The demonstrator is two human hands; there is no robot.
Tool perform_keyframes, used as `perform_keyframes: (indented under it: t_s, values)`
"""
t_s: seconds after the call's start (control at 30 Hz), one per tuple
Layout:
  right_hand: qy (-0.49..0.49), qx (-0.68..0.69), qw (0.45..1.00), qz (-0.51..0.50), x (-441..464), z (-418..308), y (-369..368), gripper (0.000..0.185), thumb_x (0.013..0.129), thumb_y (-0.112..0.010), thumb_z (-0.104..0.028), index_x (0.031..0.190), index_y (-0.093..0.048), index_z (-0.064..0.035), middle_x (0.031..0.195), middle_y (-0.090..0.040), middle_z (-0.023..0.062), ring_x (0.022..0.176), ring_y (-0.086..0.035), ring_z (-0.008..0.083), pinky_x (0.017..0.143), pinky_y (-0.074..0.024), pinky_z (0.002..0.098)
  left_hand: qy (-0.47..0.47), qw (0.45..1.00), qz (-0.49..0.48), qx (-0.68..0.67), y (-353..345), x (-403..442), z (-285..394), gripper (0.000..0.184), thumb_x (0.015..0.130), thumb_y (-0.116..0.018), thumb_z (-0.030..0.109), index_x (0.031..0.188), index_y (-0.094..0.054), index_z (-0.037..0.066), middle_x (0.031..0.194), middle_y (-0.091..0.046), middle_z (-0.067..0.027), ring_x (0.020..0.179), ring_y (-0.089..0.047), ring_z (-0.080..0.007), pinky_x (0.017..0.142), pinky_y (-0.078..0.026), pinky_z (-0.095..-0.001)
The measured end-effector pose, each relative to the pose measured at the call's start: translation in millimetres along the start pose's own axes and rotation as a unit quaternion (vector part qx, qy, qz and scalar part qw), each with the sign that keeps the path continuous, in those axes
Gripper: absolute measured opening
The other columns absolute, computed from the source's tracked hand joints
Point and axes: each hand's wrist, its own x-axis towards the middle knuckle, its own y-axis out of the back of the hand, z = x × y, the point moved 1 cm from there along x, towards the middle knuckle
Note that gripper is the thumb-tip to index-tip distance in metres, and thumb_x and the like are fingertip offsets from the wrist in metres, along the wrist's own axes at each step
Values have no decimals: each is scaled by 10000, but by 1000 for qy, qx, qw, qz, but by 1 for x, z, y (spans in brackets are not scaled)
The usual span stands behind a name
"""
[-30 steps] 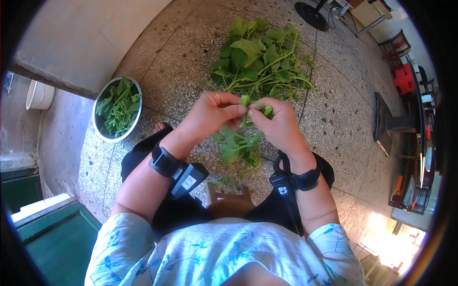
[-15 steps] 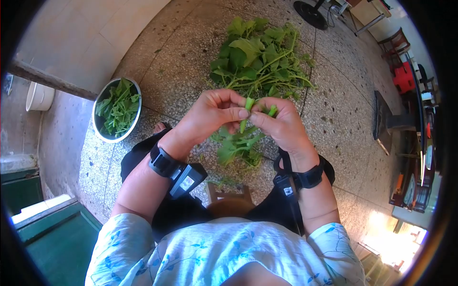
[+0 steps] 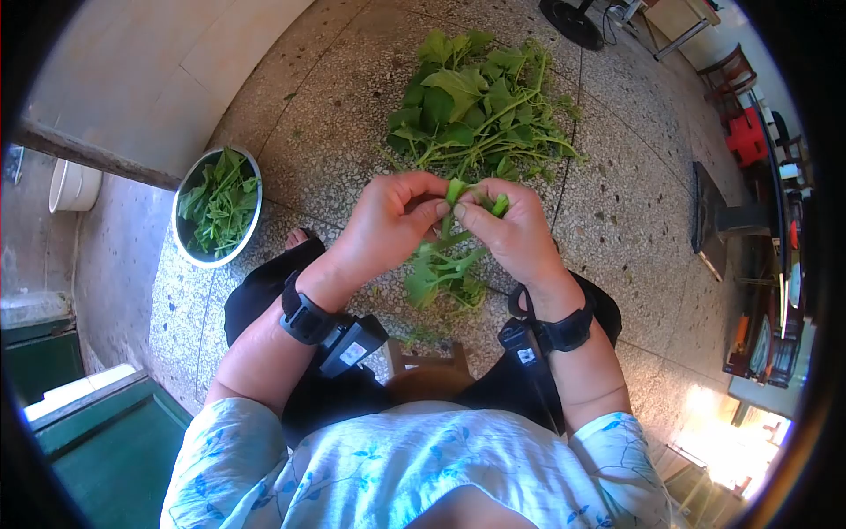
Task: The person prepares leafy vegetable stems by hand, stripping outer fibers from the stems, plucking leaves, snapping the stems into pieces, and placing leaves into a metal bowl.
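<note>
Above the floor, between my knees, both hands meet fingertip to fingertip. My left hand (image 3: 388, 220) is closed, its thumb and forefinger pinching a thick green stem (image 3: 455, 190). My right hand (image 3: 515, 234) is closed too, thumb and fingertips against the same spot. A second cut stem end (image 3: 500, 205) pokes out between its fingers. Leafy greens (image 3: 441, 278) hang below the hands, seemingly joined to the stems. Whether a thin strip of peel lies between the fingertips is too small to tell.
A large heap of leafy vines (image 3: 480, 106) lies on the speckled floor ahead. To the left stands a metal basin (image 3: 214, 260) with greens in it. A small wooden stool (image 3: 427, 379) shows beneath me. A white bucket (image 3: 72, 187) is at far left, a red stool (image 3: 747, 137) at far right.
My left hand has shifted slightly left, and the stem tip has moved a little left with it. The right hand stays almost in place, still pinching.
</note>
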Motion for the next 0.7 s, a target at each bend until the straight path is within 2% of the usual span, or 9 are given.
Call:
perform_keyframes:
  t_s: [0.07,0.13,0.2,0.27,0.33,0.43,0.6,0.67,0.7]
  values:
    - [59,-115,991,21,0,2,-1,63,707,-566,-76,704,-555,-13,576,-515,-22,528,-440,34,466,-358,200,2,1000,-2,24,0,0,-2,118,797,-533,16,899,-582,-16,703,-581,-13,592,-507,-47,535,-425,-189]
    - [66,-139,988,22,2,8,-1,68,709,-572,-79,703,-555,-13,588,-525,-18,533,-449,37,472,-366,201,-42,989,-13,143,0,1,-5,130,823,-498,6,934,-558,-24,727,-558,-9,616,-511,-58,574,-438,-196]
    - [71,-160,984,23,3,10,0,73,710,-577,-82,703,-555,-13,599,-534,-15,539,-459,41,477,-373,202,-41,991,-6,124,-4,0,-9,133,827,-496,12,943,-553,-20,740,-563,-13,621,-517,-62,579,-441,-198]
    - [9,27,1000,4,5,10,1,63,714,-582,-79,712,-551,-25,600,-508,-26,496,-425,31,431,-336,188,-44,993,3,107,-4,1,-9,138,830,-494,18,951,-549,-17,752,-567,-17,626,-523,-67,584,-444,-200]
    - [-39,116,993,2,6,11,5,52,716,-577,-74,719,-547,-32,597,-487,-33,475,-396,22,409,-302,179,31,992,-9,-119,-4,1,-9,153,840,-493,52,976,-538,-3,773,-575,-21,649,-540,-83,591,-454,-213]
    - [-95,226,969,2,7,14,5,37,723,-567,-66,737,-540,-45,590,-446,-47,442,-339,6,377,-234,165,47,965,-32,-255,-3,6,-21,159,851,-487,88,983,-531,11,807,-578,-25,673,-553,-102,592,-460,-222]
    - [-88,254,963,-11,2,6,7,35,732,-568,-69,716,-543,-51,587,-446,-53,458,-344,4,396,-249,168,57,964,11,-260,17,12,-27,149,863,-468,116,981,-535,52,850,-572,-6,732,-542,-89,603,-445,-221]
    - [4,81,997,11,0,0,7,71,735,-575,-80,679,-546,-47,585,-462,-51,501,-378,7,444,-293,177,50,957,26,-285,28,17,-31,137,867,-465,136,976,-534,88,860,-565,13,766,-524,-75,613,-421,-216]
    - [6,82,997,11,-1,-2,5,71,735,-575,-80,679,-546,-47,585,-462,-51,501,-378,7,444,-293,177,49,958,26,-283,30,16,-29,137,867,-465,136,976,-534,88,860,-565,13,766,-524,-75,613,-421,-216]
